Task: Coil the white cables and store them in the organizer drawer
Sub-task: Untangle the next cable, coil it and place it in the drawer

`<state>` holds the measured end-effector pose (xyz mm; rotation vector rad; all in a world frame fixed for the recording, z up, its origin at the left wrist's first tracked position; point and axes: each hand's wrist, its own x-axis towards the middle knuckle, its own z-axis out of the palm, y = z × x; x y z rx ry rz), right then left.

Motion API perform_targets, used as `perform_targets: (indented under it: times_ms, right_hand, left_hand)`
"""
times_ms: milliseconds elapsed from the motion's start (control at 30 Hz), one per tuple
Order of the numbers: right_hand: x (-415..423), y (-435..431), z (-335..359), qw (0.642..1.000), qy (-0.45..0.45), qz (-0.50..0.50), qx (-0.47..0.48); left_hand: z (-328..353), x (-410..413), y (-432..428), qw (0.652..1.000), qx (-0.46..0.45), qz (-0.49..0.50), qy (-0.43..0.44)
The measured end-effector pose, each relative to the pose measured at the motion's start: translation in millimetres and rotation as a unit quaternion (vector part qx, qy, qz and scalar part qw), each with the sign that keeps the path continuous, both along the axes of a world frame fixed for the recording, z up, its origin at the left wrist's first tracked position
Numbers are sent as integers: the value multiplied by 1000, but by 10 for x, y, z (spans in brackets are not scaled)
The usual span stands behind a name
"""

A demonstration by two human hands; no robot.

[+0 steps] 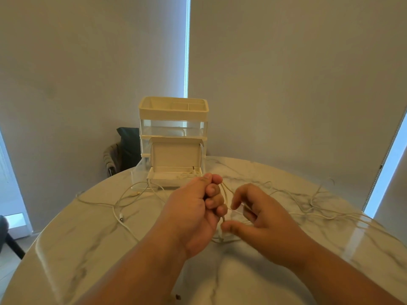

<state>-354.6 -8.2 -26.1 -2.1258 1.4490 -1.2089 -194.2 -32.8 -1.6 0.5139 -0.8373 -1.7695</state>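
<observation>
one white cable [225,193] loops between both hands [196,209] [263,220].

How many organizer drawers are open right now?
1: the bottom clear drawer, pulled out, holding an open white box. The upper clear drawer is shut; the box lid may hide another.

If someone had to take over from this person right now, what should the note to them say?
Left hand grips a part-coiled white cable. Right hand curls at its strand; grip unclear.
More loose cables sprawl over the marble table; organizer behind, open box before it.
Done: coil begun. Left: finish, coil the rest, store.
</observation>
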Motion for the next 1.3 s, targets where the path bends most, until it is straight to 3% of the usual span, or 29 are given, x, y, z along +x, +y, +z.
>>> perform_targets:
  times_ms: [100,200,400,533,867,1300]
  right_hand:
    - [-22,-34,13,997,-63,-33,4]
    - [94,-25,-14,998,-37,-29,30]
    - [213,67,-1,986,32,72,145]
    - [244,100,4,977,48,74,192]
    - [363,193,34,965,85,173,176]
    - [454,218,-50,970,96,147,166]
  left_hand:
    - [61,27,7,998,9,-31,47]
    - [79,36,4,995,22,-40,84]
    - [67,105,-112,990,50,40,124]
    - [47,103,-148,988,66,76,118]
    - [9,161,-244,977,83,145,132]
    - [-100,93,-272,969,81,184,143]
